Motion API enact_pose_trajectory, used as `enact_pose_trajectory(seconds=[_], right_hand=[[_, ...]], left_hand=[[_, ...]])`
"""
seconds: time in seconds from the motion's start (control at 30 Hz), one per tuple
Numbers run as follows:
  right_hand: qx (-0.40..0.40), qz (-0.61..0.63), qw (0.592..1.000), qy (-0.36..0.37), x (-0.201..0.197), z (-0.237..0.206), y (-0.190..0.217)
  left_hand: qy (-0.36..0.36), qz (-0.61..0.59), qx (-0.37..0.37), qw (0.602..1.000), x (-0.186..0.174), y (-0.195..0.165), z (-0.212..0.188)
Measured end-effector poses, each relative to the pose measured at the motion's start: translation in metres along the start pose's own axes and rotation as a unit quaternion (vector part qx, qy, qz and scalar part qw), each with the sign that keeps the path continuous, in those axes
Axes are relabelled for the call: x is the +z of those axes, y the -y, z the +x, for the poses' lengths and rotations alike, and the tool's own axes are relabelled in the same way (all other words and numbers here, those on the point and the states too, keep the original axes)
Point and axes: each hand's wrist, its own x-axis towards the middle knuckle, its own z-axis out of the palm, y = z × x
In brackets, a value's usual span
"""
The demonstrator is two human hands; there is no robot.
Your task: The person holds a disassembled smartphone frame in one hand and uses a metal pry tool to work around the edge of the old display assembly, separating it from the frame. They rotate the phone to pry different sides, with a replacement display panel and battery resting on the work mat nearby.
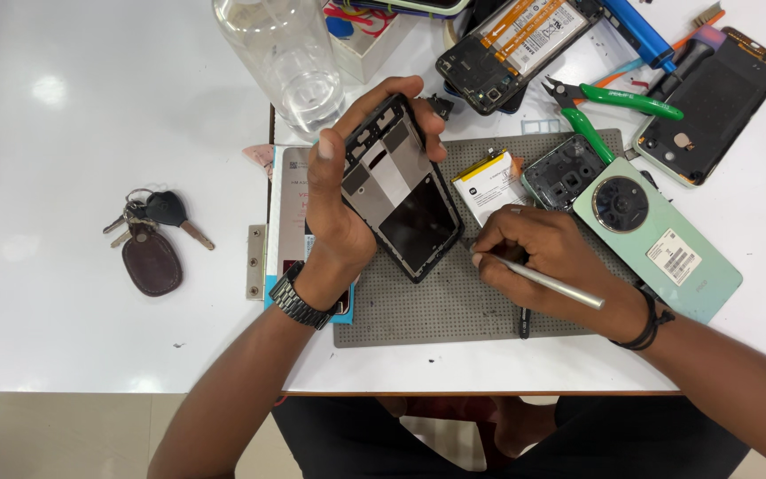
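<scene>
The left hand (334,208) grips a black, opened phone frame (398,191) tilted over the grey perforated mat (454,306) — the right hand (547,257) pinches a slim silver metal tool (547,282).

Bright, even light falls from overhead, and the white tabletop (64,106) is nearly blown out on its left half, with a soft round glare spot near the upper left. Shadows are faint and short, gathering only under the hands and along the edge of the grey mat (454,306). The clear plastic bottle (281,58) carries pale highlights. Focus is sharp across the middle; the far corners soften slightly, and straight edges bend a little toward the frame's border, as with a wide lens
</scene>
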Motion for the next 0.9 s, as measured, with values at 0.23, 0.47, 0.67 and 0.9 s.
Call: enact_pose_trajectory(seconds=[0.23, 0.47, 0.67, 0.9], right_hand=[[0.017, 0.023, 0.999, -0.016, 0.009, -0.0033, 0.0033], [-0.06, -0.089, 0.992, -0.06, 0.0063, -0.0022, -0.0004], [-0.021, -0.075, 0.996, -0.052, 0.0095, -0.0023, -0.002], [0.002, -0.069, 0.996, -0.058, 0.0104, -0.0038, -0.0021]], left_hand=[[0.0, -0.009, -0.001, 1.0, -0.0025, 0.0007, 0.0], [0.0, -0.019, -0.006, 1.0, -0.0058, 0.0012, 0.0015], [-0.017, -0.034, -0.016, 0.999, -0.0087, 0.0042, 0.004], [-0.017, -0.022, -0.014, 1.0, -0.009, 0.0051, 0.0032]])
